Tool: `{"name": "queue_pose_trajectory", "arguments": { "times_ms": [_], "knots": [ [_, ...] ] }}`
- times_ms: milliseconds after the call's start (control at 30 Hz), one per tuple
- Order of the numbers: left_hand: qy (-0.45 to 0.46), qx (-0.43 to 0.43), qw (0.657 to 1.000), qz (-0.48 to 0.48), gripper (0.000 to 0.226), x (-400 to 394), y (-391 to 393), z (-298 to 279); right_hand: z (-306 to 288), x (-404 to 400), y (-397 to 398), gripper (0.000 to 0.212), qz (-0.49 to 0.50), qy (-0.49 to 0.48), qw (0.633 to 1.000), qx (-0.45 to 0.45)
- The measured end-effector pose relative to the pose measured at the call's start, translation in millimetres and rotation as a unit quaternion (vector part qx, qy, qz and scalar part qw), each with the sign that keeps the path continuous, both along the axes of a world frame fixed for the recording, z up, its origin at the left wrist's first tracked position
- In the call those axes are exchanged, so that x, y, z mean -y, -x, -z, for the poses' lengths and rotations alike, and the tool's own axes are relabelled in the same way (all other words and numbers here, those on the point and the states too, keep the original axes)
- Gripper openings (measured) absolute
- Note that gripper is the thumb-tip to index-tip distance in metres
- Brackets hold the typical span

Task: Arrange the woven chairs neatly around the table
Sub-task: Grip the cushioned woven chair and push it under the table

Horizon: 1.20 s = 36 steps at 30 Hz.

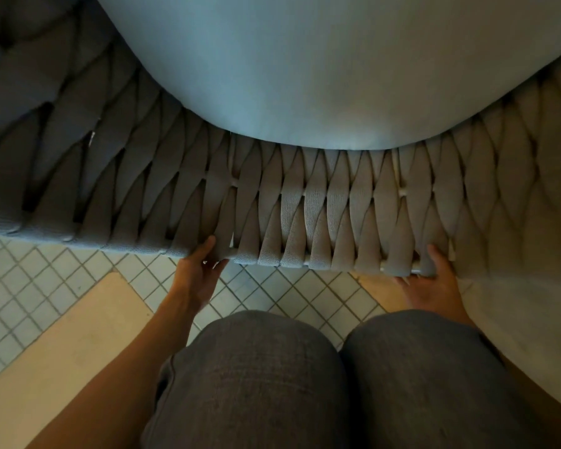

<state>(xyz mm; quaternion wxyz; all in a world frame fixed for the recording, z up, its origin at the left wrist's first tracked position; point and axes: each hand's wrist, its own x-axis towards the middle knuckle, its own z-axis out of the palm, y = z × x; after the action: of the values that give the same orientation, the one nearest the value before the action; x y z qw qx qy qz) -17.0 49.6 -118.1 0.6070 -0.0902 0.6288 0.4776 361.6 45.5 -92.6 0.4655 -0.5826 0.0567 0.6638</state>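
— Hands on the backrest, both of them: why there?

— The woven chair (305, 196) fills the far half of the view, its pale seat cushion (321, 66) beyond the curved back. The top rail is the nearest firm edge, so the left hand (198, 273) and right hand (434, 280) take it well apart, one on each side, which I judge keeps the chair from swinging as it is steered.

— And the fingers?

— Both hands curl around the near rim: thumbs lie on the woven straps, fingers hook underneath, mostly hidden.

— Where is the table?

— Not visible. Only the tiled floor (46, 286) and the person's knees (256, 367) show, near.
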Motion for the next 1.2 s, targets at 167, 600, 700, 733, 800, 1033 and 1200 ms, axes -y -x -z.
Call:
{"name": "queue_pose_trajectory", "arguments": {
  "times_ms": [167,600,700,733,800,1033,1200],
  "knots": [
    [0.005,-0.005,1.000,0.006,0.032,3,3,-10,-10,4,-1,0.053,-0.013,0.013,1.000,0.004],
    [0.037,-0.019,0.999,0.022,0.027,68,21,-207,-215,56,14,0.056,0.000,0.092,0.993,0.067],
    [0.055,-0.038,0.997,0.040,0.028,82,28,-279,-282,66,29,0.056,0.014,0.110,0.989,0.095],
    [0.060,-0.037,0.997,0.042,0.028,87,31,-303,-305,70,34,0.056,0.020,0.114,0.988,0.101],
    [0.076,-0.044,0.995,0.046,0.028,96,36,-347,-348,78,42,0.057,0.039,0.134,0.984,0.109],
    [0.127,-0.103,0.985,0.064,0.035,110,40,-478,-472,78,56,0.051,0.042,0.210,0.968,0.128],
    [0.141,-0.123,0.980,0.074,0.037,102,40,-535,-523,66,65,0.051,0.089,0.226,0.957,0.159]
  ]
}}
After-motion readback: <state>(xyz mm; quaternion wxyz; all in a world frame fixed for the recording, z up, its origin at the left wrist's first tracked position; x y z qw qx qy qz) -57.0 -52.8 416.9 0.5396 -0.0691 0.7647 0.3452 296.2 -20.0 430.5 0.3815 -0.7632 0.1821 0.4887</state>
